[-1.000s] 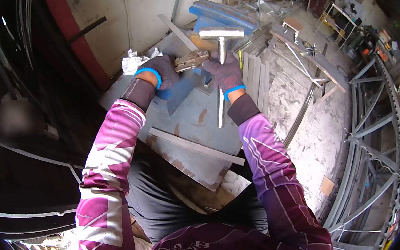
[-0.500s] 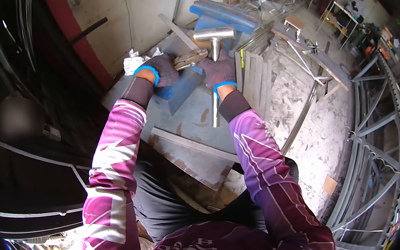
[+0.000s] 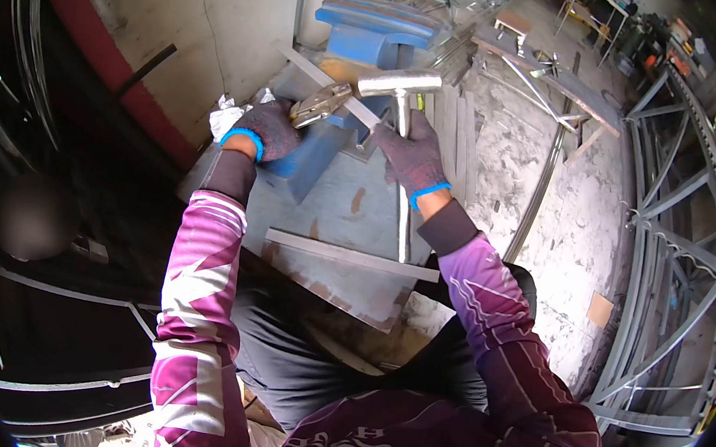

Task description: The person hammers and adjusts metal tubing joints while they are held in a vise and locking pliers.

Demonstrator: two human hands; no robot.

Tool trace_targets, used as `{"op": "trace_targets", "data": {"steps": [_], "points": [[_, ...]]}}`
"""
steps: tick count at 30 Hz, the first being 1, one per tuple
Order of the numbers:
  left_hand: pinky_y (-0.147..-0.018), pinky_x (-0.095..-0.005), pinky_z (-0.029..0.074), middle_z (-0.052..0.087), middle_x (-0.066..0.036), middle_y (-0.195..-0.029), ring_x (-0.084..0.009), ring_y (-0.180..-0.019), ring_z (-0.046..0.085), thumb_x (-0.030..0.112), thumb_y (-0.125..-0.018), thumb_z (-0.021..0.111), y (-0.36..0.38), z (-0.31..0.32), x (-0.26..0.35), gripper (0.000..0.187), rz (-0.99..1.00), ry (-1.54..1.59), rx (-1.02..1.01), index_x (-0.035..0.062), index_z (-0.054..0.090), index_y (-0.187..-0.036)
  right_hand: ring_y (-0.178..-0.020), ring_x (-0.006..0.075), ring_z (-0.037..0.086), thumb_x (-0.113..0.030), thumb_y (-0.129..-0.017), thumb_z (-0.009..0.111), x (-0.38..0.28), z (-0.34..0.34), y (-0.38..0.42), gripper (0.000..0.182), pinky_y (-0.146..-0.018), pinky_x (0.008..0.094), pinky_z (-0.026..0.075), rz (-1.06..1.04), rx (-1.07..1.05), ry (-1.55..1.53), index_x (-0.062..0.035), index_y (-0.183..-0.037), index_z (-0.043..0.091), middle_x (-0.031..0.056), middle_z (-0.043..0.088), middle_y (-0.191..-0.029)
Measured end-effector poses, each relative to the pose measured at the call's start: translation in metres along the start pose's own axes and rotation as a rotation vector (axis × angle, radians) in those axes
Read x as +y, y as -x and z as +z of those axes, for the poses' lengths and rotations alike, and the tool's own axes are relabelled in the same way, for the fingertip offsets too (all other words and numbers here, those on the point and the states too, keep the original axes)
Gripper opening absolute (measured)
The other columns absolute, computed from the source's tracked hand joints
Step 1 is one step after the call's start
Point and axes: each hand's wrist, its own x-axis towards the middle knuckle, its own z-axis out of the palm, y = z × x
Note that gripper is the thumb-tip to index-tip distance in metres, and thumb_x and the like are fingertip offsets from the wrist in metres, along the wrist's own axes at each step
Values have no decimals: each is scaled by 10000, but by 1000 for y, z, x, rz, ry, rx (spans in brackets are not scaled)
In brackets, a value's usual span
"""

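Observation:
A dark knit glove with a blue cuff covers my left hand (image 3: 268, 131), which is closed round the near end of metal locking pliers (image 3: 322, 104). The pliers lie over a long flat metal bar (image 3: 313, 68) that slants across the blue vise (image 3: 377, 38). My right hand (image 3: 415, 155), gloved likewise, wraps the shaft of a silver metal hammer (image 3: 400, 85). The hammer's head points up and away, and its handle hangs below my fist, above the grey metal table (image 3: 333, 208). Whether the pliers' jaws touch the bar is hard to tell.
A second flat bar (image 3: 346, 255) lies along the table's near edge. Crumpled white material (image 3: 228, 116) sits left of my left hand. Metal strips (image 3: 457, 134) stand beyond the table's right side. A welded truss frame (image 3: 698, 224) curves along the right.
The hammer in my right hand has moved right and nearer to me. My left hand and the pliers have shifted slightly left. More of the slanting bar shows between my hands.

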Motion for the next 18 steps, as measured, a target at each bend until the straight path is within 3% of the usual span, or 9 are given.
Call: {"op": "trace_targets", "data": {"steps": [2, 5, 6, 7, 9, 14, 16, 18], "points": [[-952, -461, 504, 668, -266, -1165, -426, -1079, 643, 314, -847, 589, -3, 1, -2, 500, -5, 2, -2, 44, 633, -1265, -513, 135, 543, -204, -836, 733, -5, -29, 22, 271, -442, 314, 448, 76, -76, 17, -50, -957, 546, 30, 550, -689], [-951, -463, 504, 670, -264, -1162, -428, -1073, 645, 305, -854, 579, -11, 1, -6, 473, -9, -1, -24, 31, 642, -1235, -475, 85, 482, -120, -893, 665, 9, -68, 66, 154, -414, 261, 384, 45, -66, -99, -70, -972, 544, -8, 519, -679], [-949, -464, 505, 670, -265, -1161, -430, -1070, 646, 297, -859, 573, -12, 2, -5, 460, -6, -16, -48, 22, 644, -1220, -466, 78, 464, -95, -896, 654, 30, -79, 75, 141, -411, 251, 370, -52, -7, -62, -75, -987, 548, -12, 516, -670], [-949, -464, 505, 670, -265, -1161, -430, -1070, 646, 297, -859, 573, -10, 2, -2, 460, -11, -22, -57, 22, 644, -1220, -463, 77, 455, -85, -905, 641, 17, -86, 94, 126, -410, 246, 360, 142, 6, -181, -76, -992, 551, -13, 517, -663], [-948, -465, 505, 669, -273, -1151, -436, -1065, 646, 290, -867, 566, -6, -3, 3, 441, -23, -31, -29, 14, 647, -1200, -462, 77, 457, -91, -917, 636, 39, -98, 108, 120, -409, 236, 357, 137, 49, -240, -83, -1004, 554, -14, 519, -654], [-954, -470, 500, 671, -279, -1137, -445, -1068, 641, 303, -861, 577, -9, 0, 2, 461, -31, -62, 0, 7, 637, -1210, -438, 96, 460, -160, -954, 639, 66, -110, 106, 128, -377, 269, 385, 232, 152, -317, -105, -1023, 548, -12, 492, -611], [-967, -475, 500, 652, -267, -1205, -434, -1128, 623, 295, -842, 549, -10, 0, 2, 482, -52, -68, -18, 47, 638, -1246, -422, 104, 438, -224, -980, 640, 68, -111, 104, 144, -362, 277, 375, 259, 204, -356, -111, -1004, 553, -12, 478, -599], [-946, -484, 501, 657, -284, -1154, -450, -1092, 624, 295, -851, 557, -12, 0, 0, 447, -21, -65, -27, 32, 637, -1203, -423, 100, 437, -226, -986, 634, 66, -114, 104, 140, -359, 276, 370, 281, 210, -408, -112, -997, 553, -15, 475, -598]]}}
